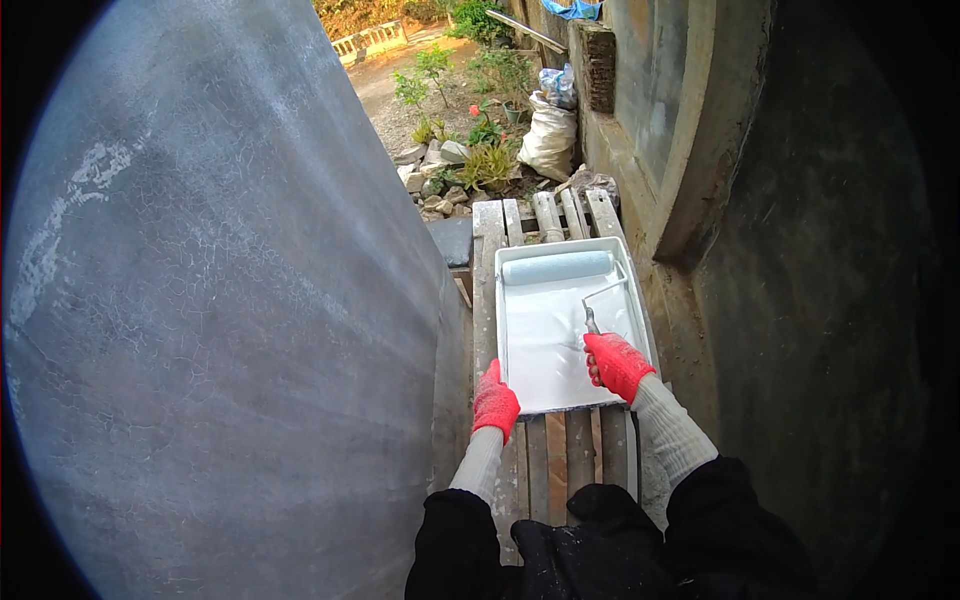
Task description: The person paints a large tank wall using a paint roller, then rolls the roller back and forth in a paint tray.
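Note:
A white paint tray (545, 370) lies on a slatted wooden bench (556, 450) in front of me, its bottom coated with white paint. In a red-palmed glove, my right hand (617, 366) is closed around the handle of a paint roller (557, 267). The pale blue-white roller sleeve rests crosswise at the far end of the tray, with its wire frame bending along the right side. My left hand (496, 402), gloved the same way, grips the tray's near left edge; its thumb lies along the rim.
A grey, cracked plaster wall (250, 300) rises close on the left. On the right stand a dark wall (820, 300) and a concrete window frame (700, 130). Beyond the bench are broken stones (440, 165), plants (487, 165) and a white sack (549, 137).

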Tool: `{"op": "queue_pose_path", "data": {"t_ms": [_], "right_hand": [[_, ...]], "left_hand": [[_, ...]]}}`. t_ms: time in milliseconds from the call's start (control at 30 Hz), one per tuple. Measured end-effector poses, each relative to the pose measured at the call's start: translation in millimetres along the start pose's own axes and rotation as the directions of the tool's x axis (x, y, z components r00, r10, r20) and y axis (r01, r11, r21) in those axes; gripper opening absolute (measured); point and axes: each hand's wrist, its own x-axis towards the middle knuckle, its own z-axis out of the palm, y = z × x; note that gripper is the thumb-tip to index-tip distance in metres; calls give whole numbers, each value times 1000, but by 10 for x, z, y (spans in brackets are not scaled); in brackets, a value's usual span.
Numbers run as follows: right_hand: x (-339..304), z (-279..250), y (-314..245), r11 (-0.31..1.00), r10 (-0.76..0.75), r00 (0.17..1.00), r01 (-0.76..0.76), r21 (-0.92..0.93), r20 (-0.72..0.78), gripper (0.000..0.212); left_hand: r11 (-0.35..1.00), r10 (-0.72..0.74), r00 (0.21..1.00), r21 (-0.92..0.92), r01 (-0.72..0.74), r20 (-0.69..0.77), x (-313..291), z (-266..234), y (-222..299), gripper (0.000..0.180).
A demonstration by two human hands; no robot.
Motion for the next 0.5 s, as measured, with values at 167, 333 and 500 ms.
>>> {"op": "queue_pose_path", "data": {"t_ms": [167, 333, 500], "right_hand": [[-154, -15, -24, 996, 9, 999, -14, 90, 50, 21], [-403, -11, -55, 991, 40, 995, -51, 127, 87, 21], [-506, -70, -17, 972, -4, 981, -42, 231, 194, 17]], "left_hand": [[1000, 9, 1000, 19, -9, -12, -1, 17, -26, 53], [1000, 13, 1000, 10, -13, -8, -5, 4, -56, 53], [999, -1, 1000, -35, 1, 9, -33, -19, 13, 51]]}}
